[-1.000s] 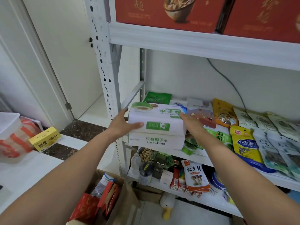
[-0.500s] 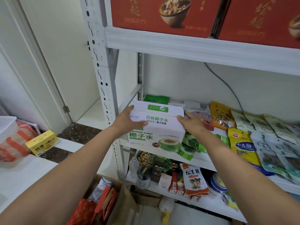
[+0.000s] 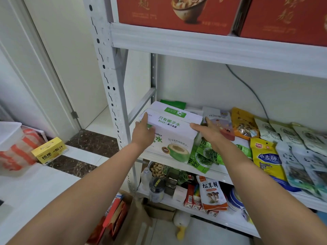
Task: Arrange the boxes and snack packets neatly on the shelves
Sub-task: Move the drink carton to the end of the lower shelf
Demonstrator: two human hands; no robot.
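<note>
A white and green coconut water box (image 3: 175, 133) stands upright at the left end of the middle shelf (image 3: 166, 161). My left hand (image 3: 142, 137) holds its left front corner, thumb on the front face and fingers along the side. My right hand (image 3: 210, 133) holds its right side, thumb on the top front edge. Green seaweed packets (image 3: 203, 156) lie against the box's right foot. Further right, an orange packet (image 3: 242, 124), a yellow packet (image 3: 267, 156) and several pale packets (image 3: 300, 151) lie in a loose spread.
Red noodle boxes (image 3: 177, 13) fill the top shelf. The lower shelf holds a peanut jar (image 3: 157, 169) and a mushroom packet (image 3: 211, 193). A white upright post (image 3: 109, 73) stands just left of the box. A yellow box (image 3: 50, 150) sits at left, a duck toy (image 3: 181, 225) below.
The box has turned from tilted in the air to upright and come down onto the middle shelf's left end. Both hands stayed on it.
</note>
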